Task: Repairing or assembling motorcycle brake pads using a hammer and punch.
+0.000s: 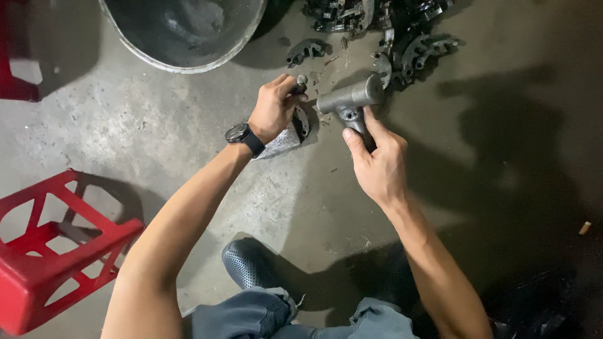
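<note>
My left hand (274, 108), with a black wristwatch (244, 137) on the wrist, is closed around a small dark metal piece (301, 82) and a curved metal part (302, 123) that hangs below the fingers. A grey rag or pad (281, 143) lies under that hand. My right hand (374, 162) grips a grey T-shaped metal casting (350, 100) by its lower stem, with the cylinder lying crosswise above the thumb. The two hands are a few centimetres apart above the concrete floor.
A heap of dark metal parts (389, 25) lies on the floor ahead, with one loose curved part (306, 50) near it. A large metal basin (188, 31) stands at top left. A red plastic stool (50, 251) is at left. My perforated shoe (248, 263) rests below.
</note>
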